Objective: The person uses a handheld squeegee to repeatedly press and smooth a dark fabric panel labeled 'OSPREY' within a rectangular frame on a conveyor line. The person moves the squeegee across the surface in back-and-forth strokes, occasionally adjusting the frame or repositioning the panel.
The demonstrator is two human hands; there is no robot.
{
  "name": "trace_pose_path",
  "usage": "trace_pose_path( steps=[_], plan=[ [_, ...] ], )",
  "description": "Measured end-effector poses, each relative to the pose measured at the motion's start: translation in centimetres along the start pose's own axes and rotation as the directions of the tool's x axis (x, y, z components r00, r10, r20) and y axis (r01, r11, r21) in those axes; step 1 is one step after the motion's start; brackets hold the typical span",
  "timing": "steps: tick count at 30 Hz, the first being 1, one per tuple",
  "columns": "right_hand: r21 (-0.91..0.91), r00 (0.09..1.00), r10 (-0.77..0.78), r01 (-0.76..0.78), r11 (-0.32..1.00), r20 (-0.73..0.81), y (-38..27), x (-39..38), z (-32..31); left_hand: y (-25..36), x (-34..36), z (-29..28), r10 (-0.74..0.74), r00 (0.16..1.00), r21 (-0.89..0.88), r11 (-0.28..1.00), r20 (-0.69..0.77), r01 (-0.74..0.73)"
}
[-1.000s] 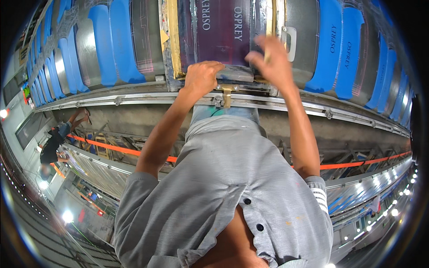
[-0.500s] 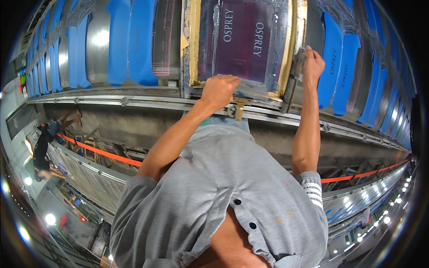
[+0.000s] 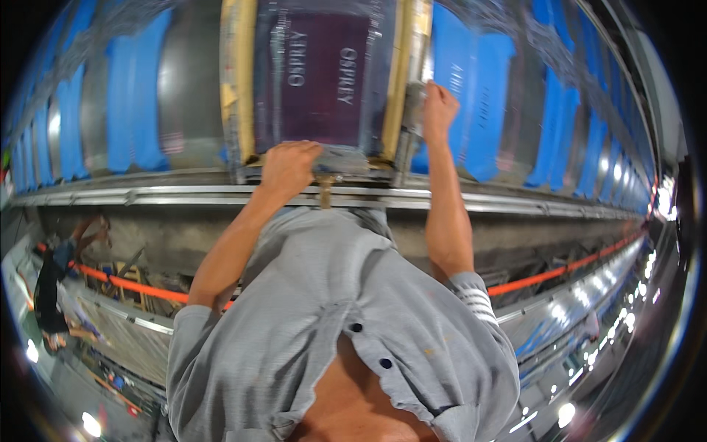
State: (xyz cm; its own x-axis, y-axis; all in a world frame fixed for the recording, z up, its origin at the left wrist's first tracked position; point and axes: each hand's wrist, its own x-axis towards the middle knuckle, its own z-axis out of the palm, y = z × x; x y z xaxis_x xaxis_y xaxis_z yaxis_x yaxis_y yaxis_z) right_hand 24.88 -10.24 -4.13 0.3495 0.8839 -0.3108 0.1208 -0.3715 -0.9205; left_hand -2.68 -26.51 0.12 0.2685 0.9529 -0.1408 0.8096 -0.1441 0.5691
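Observation:
A screen-printing frame (image 3: 396,88) with yellowish taped edges and a dark purple mesh (image 3: 320,114) lies on a long table in front of me. Pale lettering shows in the mesh. My left hand (image 3: 292,166) is closed over the near edge of the frame, left of its middle, fingers curled and partly hidden. At the frame's right side, my right hand (image 3: 440,110) is closed on a greyish side piece (image 3: 414,110), whose exact form is blurred. Beside that hand lie blue fabric panels (image 3: 471,103) with dark lettering.
More blue panels (image 3: 138,96) lie in a row along the table. A metal rail (image 3: 177,195) runs along its near edge. Behind me are an orange bar (image 3: 132,284) and another long table (image 3: 118,331). Another person (image 3: 51,287) is at the far left.
The view has swung, so the frame and both hands appear farther left, and the picture is blurrier. Both hands keep their places on the frame.

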Motion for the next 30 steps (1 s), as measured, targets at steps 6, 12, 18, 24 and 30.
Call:
trace_pose_path(
  steps=[6, 12, 18, 24, 30],
  plan=[
    [0.005, 0.999, -0.048, 0.048, 0.999, -0.019, -0.1, 1.6, -6.6, 3.8, 0.5, -2.5, 0.113, 0.990, -0.062, 0.991, -0.080, -0.118],
    [-0.067, 0.999, -0.018, 0.014, 0.998, -0.052, -1.4, 3.1, -11.7, 7.8, -0.2, -2.6, 0.196, 0.977, -0.218, 0.953, -0.087, -0.211],
    [-0.074, 0.994, -0.005, -0.003, 0.997, -0.109, -2.7, 2.9, -15.1, 12.2, -1.3, -2.9, 0.252, 0.967, -0.239, 0.937, -0.033, -0.253],
    [-0.088, 0.996, -0.019, 0.012, 0.996, -0.086, -3.7, 2.5, -16.7, 12.7, -1.6, -4.0, 0.267, 0.963, -0.186, 0.945, -0.028, -0.268],
    [-0.059, 0.992, -0.019, 0.012, 0.998, -0.126, -3.3, 3.0, -16.7, 11.2, -0.7, -4.5, 0.258, 0.963, -0.155, 0.951, -0.077, -0.267]
  ],
)
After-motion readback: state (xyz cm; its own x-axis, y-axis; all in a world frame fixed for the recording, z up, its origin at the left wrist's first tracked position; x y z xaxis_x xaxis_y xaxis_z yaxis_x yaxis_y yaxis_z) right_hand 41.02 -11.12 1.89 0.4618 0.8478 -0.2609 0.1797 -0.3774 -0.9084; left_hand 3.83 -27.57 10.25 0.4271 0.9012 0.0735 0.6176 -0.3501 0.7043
